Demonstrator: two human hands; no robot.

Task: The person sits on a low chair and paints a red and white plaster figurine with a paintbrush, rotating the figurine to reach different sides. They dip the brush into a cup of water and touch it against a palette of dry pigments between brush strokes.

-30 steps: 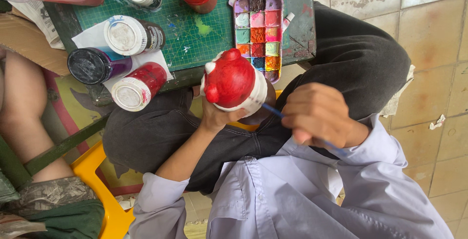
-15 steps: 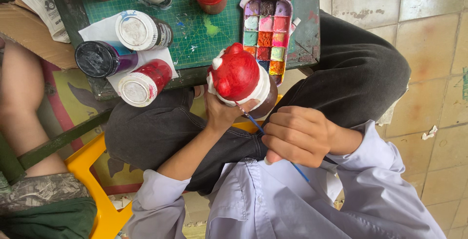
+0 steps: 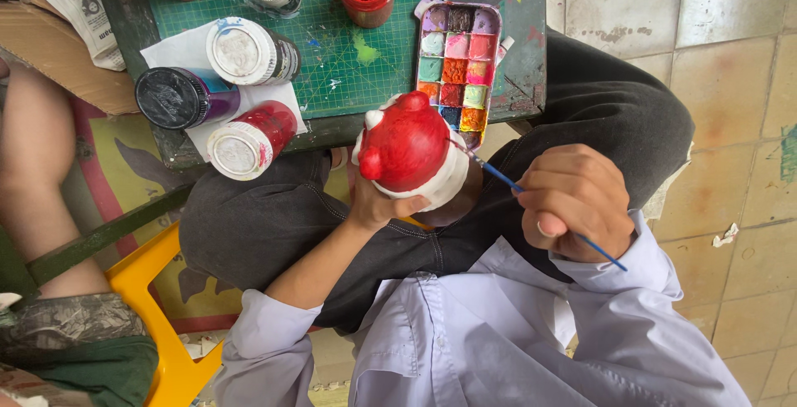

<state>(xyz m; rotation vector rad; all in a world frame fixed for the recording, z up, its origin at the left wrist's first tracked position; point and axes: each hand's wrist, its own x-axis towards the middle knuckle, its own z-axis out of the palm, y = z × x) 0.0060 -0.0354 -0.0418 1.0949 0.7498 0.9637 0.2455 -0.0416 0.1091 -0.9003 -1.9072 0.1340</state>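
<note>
The left hand (image 3: 378, 208) cups a red and white figurine (image 3: 411, 154) from below, fingers wrapped round its base so the painted top faces up, just off the bench's near edge above the lap. The right hand (image 3: 577, 199) pinches a thin blue brush (image 3: 531, 198) pencil-style, fingers closed on the shaft, its tip touching the figurine's side. A paint palette (image 3: 458, 63) sits at the bench's near edge, close to the brush; paint bottles (image 3: 237, 96) lie on paper at the left edge beside the green cutting mat (image 3: 349, 58).
</note>
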